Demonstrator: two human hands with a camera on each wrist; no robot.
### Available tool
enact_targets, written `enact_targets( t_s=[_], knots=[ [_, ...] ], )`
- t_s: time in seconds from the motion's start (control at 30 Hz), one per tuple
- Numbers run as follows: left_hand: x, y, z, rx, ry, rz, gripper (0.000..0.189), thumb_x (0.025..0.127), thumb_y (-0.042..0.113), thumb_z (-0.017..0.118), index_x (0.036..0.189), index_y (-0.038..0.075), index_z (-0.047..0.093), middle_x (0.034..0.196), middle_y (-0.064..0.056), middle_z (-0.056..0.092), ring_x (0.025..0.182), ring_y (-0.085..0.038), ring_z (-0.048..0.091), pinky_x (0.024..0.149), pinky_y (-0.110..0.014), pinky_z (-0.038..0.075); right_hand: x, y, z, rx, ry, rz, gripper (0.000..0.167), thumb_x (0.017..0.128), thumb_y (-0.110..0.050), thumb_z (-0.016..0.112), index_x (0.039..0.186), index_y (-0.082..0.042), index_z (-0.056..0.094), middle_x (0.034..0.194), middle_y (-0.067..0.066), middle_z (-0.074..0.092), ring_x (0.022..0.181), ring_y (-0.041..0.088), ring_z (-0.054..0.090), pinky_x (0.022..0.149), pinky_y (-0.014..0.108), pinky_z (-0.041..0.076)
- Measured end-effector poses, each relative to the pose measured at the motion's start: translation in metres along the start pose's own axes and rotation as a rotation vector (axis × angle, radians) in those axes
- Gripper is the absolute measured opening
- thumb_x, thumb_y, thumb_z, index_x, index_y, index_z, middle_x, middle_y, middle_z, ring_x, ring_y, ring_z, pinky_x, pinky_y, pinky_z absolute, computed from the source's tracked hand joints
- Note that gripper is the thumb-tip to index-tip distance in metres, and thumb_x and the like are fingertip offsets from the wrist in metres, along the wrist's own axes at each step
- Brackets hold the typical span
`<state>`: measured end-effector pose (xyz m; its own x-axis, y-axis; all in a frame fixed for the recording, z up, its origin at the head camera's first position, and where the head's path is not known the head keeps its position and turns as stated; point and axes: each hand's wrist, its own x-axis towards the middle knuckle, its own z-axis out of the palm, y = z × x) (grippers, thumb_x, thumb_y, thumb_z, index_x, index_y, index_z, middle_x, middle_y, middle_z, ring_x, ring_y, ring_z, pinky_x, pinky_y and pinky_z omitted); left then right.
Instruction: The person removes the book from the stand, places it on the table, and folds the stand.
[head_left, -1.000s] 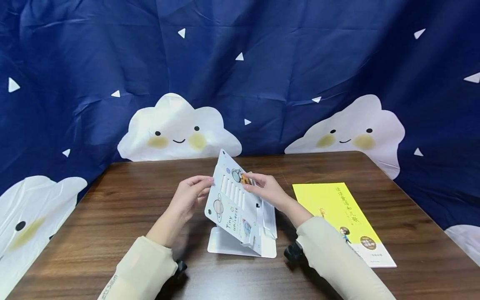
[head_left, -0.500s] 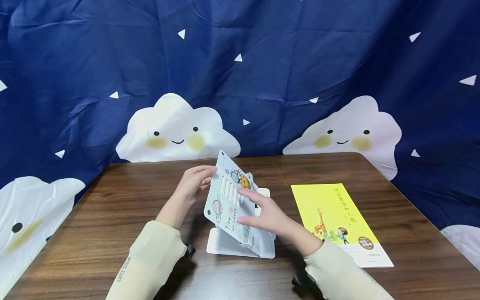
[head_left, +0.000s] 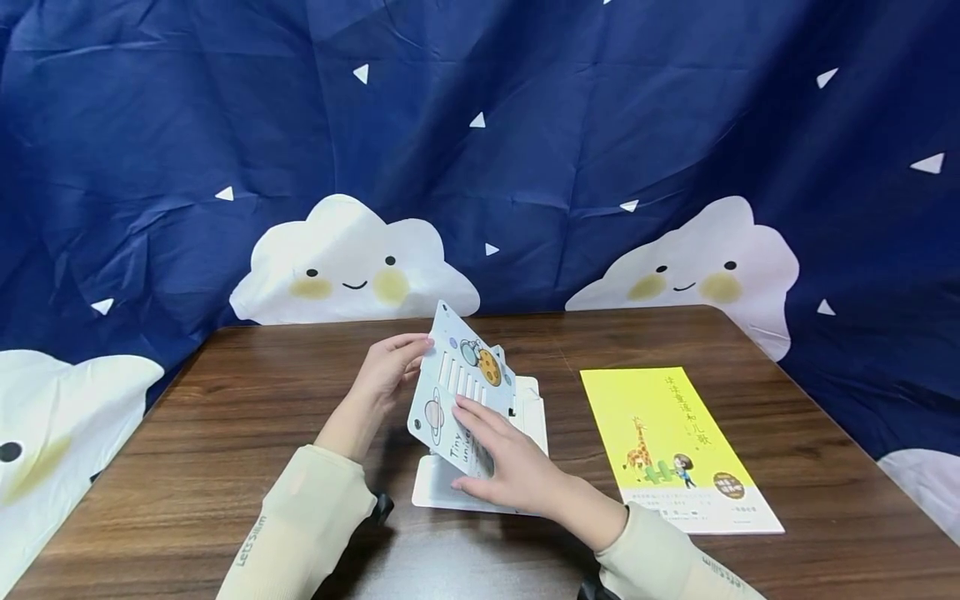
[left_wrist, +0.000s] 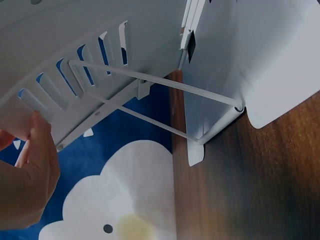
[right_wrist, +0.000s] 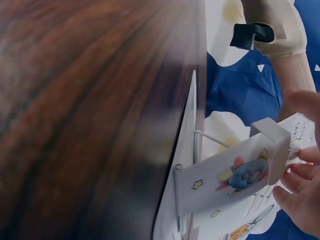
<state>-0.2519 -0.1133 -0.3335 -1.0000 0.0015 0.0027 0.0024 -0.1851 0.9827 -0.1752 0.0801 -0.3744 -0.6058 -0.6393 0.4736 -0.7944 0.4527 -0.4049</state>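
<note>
A white metal book stand [head_left: 489, 367], printed with planets and "Tiny universe", stands on the table with its panel tilted up from a flat base [head_left: 442, 492]. My left hand [head_left: 382, 375] pinches the panel's left edge, with fingertips against the slotted back in the left wrist view. Behind the panel, a wire support [left_wrist: 160, 82] runs down to the base. Slightly bent, spread fingers of my right hand [head_left: 517, 467] lie over the lower front of the panel, hiding part of the print. In the right wrist view, they are beside a white page-holder tab [right_wrist: 281, 150].
A yellow book [head_left: 637, 408] with a giraffe on its cover lies flat to the right of the stand. The brown wooden table [head_left: 262, 400] ends at a blue curtain [head_left: 525, 167] with printed clouds. Black wrist straps show at both sleeves.
My right hand has left the panel's upper right part and moved down and toward me across its front. The left hand stays on the edge, and the panel keeps its tilt.
</note>
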Motion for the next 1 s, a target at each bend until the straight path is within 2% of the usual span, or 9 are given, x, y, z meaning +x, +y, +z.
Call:
enact_targets(
  t_s=[0.13, 0.5, 0.63, 0.73, 0.8, 0.83, 0.97, 1.0],
  knots=[
    [-0.003, 0.004, 0.003, -0.026, 0.027, -0.01, 0.013, 0.077, 0.005, 0.061, 0.087, -0.002, 0.062, 0.074, -0.004, 0.062, 0.065, -0.011, 0.059, 0.065, -0.026, 0.045, 0.0, 0.002, 0.0, -0.015, 0.012, -0.018, 0.073, 0.07, -0.029, 0.071, 0.129, -0.004, 0.036, 0.136, 0.006, 0.029, 0.121, 0.019, 0.029, 0.094, 0.033, 0.028],
    [-0.01, 0.009, 0.008, -0.062, 0.083, 0.006, 0.019, 0.076, 0.001, 0.061, 0.092, -0.009, 0.06, 0.072, -0.005, 0.062, 0.063, -0.011, 0.059, 0.061, -0.023, 0.046, 0.001, 0.011, -0.004, 0.1, -0.022, -0.019, 0.071, 0.07, -0.024, 0.071, 0.129, -0.005, 0.037, 0.136, 0.005, 0.03, 0.121, 0.018, 0.029, 0.095, 0.031, 0.027],
    [-0.011, 0.005, 0.009, -0.047, 0.11, 0.037, 0.023, 0.076, 0.001, 0.061, 0.095, -0.012, 0.058, 0.073, -0.006, 0.062, 0.064, -0.012, 0.059, 0.062, -0.024, 0.046, 0.001, 0.017, -0.006, 0.15, -0.036, -0.041, 0.069, 0.07, -0.02, 0.071, 0.129, -0.005, 0.038, 0.135, 0.005, 0.031, 0.122, 0.017, 0.028, 0.095, 0.031, 0.026],
    [-0.008, -0.002, 0.009, -0.044, 0.124, 0.081, 0.02, 0.075, 0.002, 0.062, 0.091, -0.008, 0.061, 0.074, -0.008, 0.063, 0.064, -0.014, 0.059, 0.062, -0.026, 0.047, 0.0, 0.022, -0.007, 0.185, -0.04, -0.051, 0.068, 0.07, -0.016, 0.071, 0.129, -0.004, 0.038, 0.135, 0.006, 0.032, 0.122, 0.018, 0.029, 0.095, 0.031, 0.026],
    [0.004, -0.018, 0.002, -0.077, 0.08, 0.13, 0.016, 0.074, 0.005, 0.065, 0.088, -0.003, 0.065, 0.074, -0.008, 0.063, 0.064, -0.015, 0.06, 0.059, -0.027, 0.048, -0.001, 0.025, -0.008, 0.199, -0.043, -0.05, 0.068, 0.07, -0.015, 0.071, 0.129, -0.005, 0.038, 0.135, 0.005, 0.032, 0.121, 0.018, 0.029, 0.095, 0.031, 0.026],
    [0.006, -0.02, 0.002, -0.081, 0.084, 0.138, 0.015, 0.073, 0.005, 0.065, 0.087, -0.002, 0.065, 0.074, -0.009, 0.063, 0.064, -0.016, 0.06, 0.06, -0.028, 0.048, -0.001, 0.026, -0.008, 0.202, -0.045, -0.049, 0.068, 0.07, -0.014, 0.071, 0.129, -0.005, 0.038, 0.134, 0.005, 0.032, 0.121, 0.019, 0.029, 0.095, 0.031, 0.026],
    [0.004, -0.02, 0.005, -0.088, 0.101, 0.142, 0.014, 0.073, 0.004, 0.065, 0.086, -0.002, 0.065, 0.072, -0.007, 0.063, 0.062, -0.015, 0.059, 0.057, -0.027, 0.048, -0.002, 0.03, -0.01, 0.214, -0.056, -0.027, 0.068, 0.07, -0.013, 0.071, 0.129, -0.006, 0.038, 0.134, 0.004, 0.033, 0.121, 0.019, 0.029, 0.096, 0.032, 0.026],
    [-0.002, -0.012, 0.009, -0.078, 0.13, 0.121, 0.015, 0.074, 0.002, 0.063, 0.087, -0.004, 0.064, 0.071, -0.007, 0.063, 0.062, -0.014, 0.059, 0.059, -0.027, 0.048, -0.002, 0.031, -0.011, 0.217, -0.06, -0.018, 0.068, 0.07, -0.013, 0.071, 0.129, -0.007, 0.038, 0.134, 0.004, 0.033, 0.121, 0.019, 0.029, 0.096, 0.032, 0.026]
  ],
)
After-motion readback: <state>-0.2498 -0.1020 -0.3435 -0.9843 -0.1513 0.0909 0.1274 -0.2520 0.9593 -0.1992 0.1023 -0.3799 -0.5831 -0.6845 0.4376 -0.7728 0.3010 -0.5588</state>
